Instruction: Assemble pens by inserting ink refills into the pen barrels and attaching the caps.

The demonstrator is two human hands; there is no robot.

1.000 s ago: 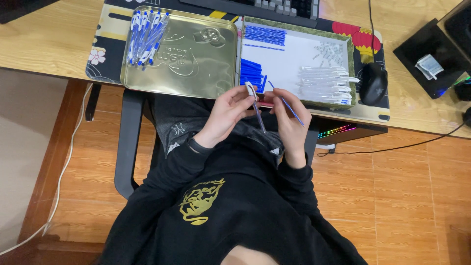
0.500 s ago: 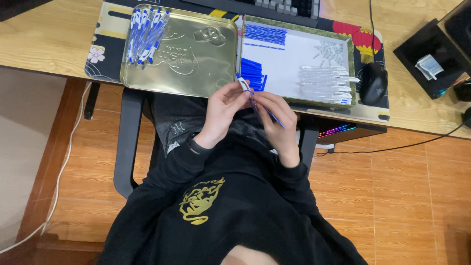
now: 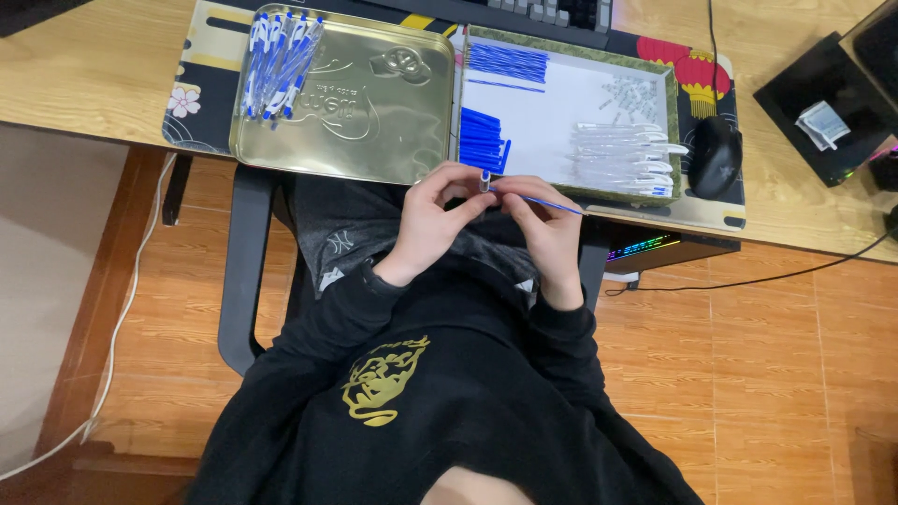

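Hands (image 3: 486, 210) raised to tin tray (image 3: 571, 108) edge; wooden desk (image 3: 94, 65), probably.

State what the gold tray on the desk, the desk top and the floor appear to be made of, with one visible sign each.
Gold tray: probably thin metal, given its shiny, embossed surface. Desk top: pale wood or wood-look laminate, with visible grain. Floor: orange-brown planks, wood or laminate, with visible seams.

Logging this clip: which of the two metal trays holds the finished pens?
The left, gold tray: assembled pens lie in its far left corner. The white-lined right tray holds only loose parts.
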